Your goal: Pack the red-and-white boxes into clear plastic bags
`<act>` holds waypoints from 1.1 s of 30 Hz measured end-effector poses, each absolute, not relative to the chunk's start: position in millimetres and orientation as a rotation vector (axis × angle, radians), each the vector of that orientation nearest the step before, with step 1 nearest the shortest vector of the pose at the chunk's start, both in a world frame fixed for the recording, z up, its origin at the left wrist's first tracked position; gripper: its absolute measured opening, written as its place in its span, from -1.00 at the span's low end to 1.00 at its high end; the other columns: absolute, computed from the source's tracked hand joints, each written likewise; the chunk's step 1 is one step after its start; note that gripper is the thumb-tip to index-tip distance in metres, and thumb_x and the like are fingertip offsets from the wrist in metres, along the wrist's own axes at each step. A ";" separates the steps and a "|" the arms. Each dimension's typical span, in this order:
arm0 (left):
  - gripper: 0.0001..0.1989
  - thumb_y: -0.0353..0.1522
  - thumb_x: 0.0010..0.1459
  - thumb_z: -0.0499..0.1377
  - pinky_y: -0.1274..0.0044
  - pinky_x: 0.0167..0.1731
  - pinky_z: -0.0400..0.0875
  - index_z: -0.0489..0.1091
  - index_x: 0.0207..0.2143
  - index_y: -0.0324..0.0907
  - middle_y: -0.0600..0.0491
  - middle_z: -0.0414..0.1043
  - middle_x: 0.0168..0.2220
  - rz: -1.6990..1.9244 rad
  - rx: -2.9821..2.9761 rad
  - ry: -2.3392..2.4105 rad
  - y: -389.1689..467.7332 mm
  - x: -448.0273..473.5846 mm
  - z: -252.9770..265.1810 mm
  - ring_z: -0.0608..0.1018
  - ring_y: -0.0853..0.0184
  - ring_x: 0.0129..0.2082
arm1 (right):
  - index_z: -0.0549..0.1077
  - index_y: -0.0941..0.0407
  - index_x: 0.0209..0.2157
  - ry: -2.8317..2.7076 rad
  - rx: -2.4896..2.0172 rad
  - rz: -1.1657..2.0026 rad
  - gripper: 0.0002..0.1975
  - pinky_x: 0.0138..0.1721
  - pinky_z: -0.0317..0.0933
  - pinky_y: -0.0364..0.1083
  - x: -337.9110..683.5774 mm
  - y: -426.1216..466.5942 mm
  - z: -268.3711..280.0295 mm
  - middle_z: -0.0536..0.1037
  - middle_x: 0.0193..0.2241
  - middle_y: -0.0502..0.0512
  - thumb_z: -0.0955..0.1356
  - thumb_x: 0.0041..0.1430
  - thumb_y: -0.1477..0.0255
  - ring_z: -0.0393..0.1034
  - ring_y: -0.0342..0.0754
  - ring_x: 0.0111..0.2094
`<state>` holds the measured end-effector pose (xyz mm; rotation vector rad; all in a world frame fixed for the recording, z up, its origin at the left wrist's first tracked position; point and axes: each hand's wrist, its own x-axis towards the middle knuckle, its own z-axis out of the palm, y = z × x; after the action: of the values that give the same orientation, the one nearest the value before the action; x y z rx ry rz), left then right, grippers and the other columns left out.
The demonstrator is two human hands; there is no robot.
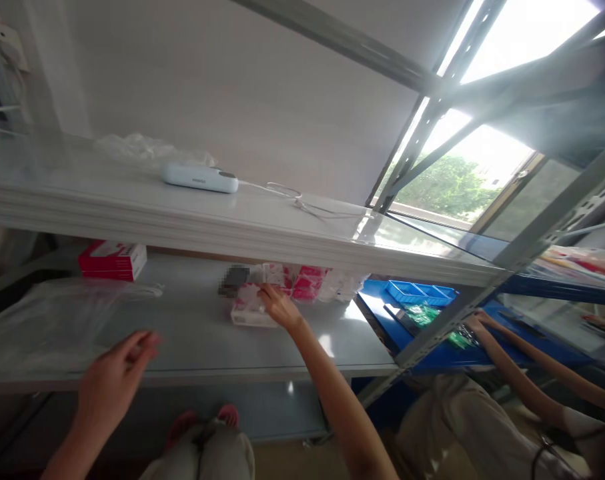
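Note:
My right hand (282,308) reaches onto the middle shelf, its fingers pinched at the top of a pale pink-and-white box (252,315). Whether the fingers grip the box itself or something lying on it is hard to see. Just behind lie pink packets in clear wrap (309,283) and a dark pixelated object (233,280). My left hand (115,373) hovers at the shelf's front edge, fingers half curled and slightly blurred, with nothing seen in it. Closest to it is a clear plastic bag (47,320) spread over the shelf.
A red-and-white box (113,260) stands at the back left. On the upper shelf (282,233) lie a white device (200,178) with a cable and crumpled plastic. Beyond a metal post (452,313), a co-worker's hands (475,321) are at a blue table with a blue divided tray (422,293).

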<state>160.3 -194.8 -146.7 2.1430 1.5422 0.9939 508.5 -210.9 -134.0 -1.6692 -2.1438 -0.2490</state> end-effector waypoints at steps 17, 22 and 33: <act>-0.75 -0.22 0.23 -0.03 0.33 -0.08 0.33 0.34 -0.30 -0.16 -0.03 0.45 -0.25 1.422 2.074 1.220 -162.9 231.8 -164.6 0.47 0.19 -0.19 | 0.43 0.16 -0.26 -0.961 -1.598 0.034 -0.78 -0.26 0.25 -0.07 507.0 -291.6 -202.8 0.51 -0.29 0.15 0.21 0.11 0.43 0.38 -0.04 -0.34; -0.75 -0.27 0.24 0.01 0.28 0.06 0.24 0.24 -0.07 -0.19 -0.15 0.32 0.00 1.749 2.216 1.113 -194.3 240.3 -161.2 0.37 0.15 0.04 | 0.33 0.13 0.00 -1.154 -1.689 -0.368 -0.59 0.00 0.14 0.04 479.8 -297.9 -185.8 0.35 0.02 0.23 0.19 0.08 0.54 0.24 0.06 0.02; -0.71 -0.60 0.14 0.02 0.35 -0.06 0.26 0.40 -0.17 -0.18 -0.09 0.48 -0.15 0.541 3.306 0.665 -180.5 254.7 -147.8 0.48 0.17 -0.09 | 0.37 0.06 -0.05 -1.984 -2.148 -0.329 -0.76 -0.24 0.20 -0.12 452.7 -294.7 -164.1 0.47 -0.16 0.13 0.17 0.32 0.41 0.38 -0.02 -0.16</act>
<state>254.7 -180.5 -147.8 3.3065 0.6652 0.5408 452.7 -294.7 -164.1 -2.1481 -1.9839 -0.3287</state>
